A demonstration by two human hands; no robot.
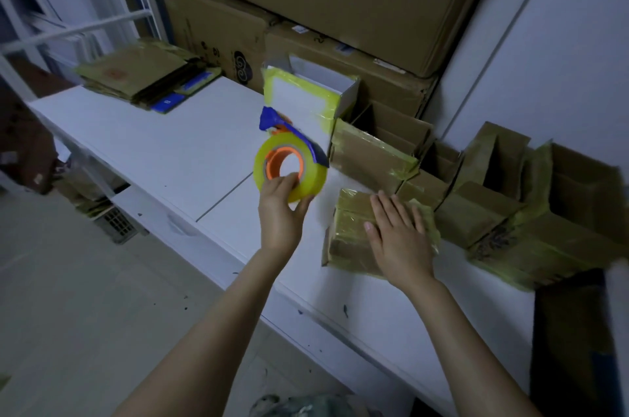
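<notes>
Head view: grips tape dispenser (292, 168) in curled left hand (281, 212) above mid worktop (170, 151); presses flat right hand (398, 236), fingers straight, on taped box (347, 244) near front edge, just right of the tape dispenser.

White tabletop (163, 144): flattened cardboard stack (136, 76), far left corner; white yellow-taped box (306, 96), rear; small taped brown box (350, 239), front; open taped cartons (476, 209), right, apparently several.
</notes>
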